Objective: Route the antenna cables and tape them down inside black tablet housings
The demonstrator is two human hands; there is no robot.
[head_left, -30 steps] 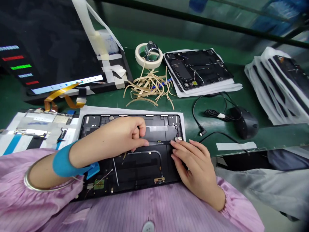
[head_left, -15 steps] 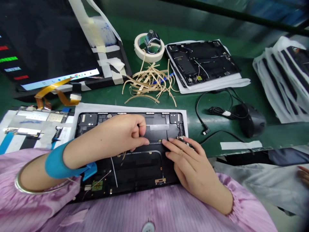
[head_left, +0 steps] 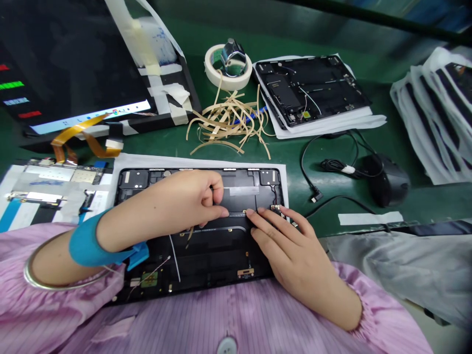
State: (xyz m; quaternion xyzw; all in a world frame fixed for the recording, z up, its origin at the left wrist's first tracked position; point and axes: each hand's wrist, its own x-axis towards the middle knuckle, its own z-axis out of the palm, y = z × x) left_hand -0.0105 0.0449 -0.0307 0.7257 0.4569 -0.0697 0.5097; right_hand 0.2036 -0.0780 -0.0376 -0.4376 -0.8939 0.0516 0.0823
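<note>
A black tablet-like housing [head_left: 214, 255] lies open side up in front of me, with thin wires and small metal parts inside. My left hand [head_left: 206, 196] is closed over its middle, thumb and forefinger pinched near a dark strip running across it. Below that palm a thin tan strip [head_left: 190, 237] sticks out, apparently held in the curled fingers; its other end is hidden. My right hand [head_left: 287, 241] rests on the right part of the housing, fingers stretched out and apart, the forefinger's tip at the dark strip.
White sheeting [head_left: 284, 184] lies under the housing. Behind it are a heap of tan strips [head_left: 232, 120], a tape roll [head_left: 212, 69] and another open housing [head_left: 317, 93]. A lit screen [head_left: 73, 59] stands left, a circuit assembly [head_left: 51, 191] below it. Rightward are a mouse [head_left: 387, 182] and stacked wrapped panels [head_left: 424, 118].
The view has shifted slightly. Both hands stay almost in place, with the right forefinger tip a little further left and the left hand still pinched.
</note>
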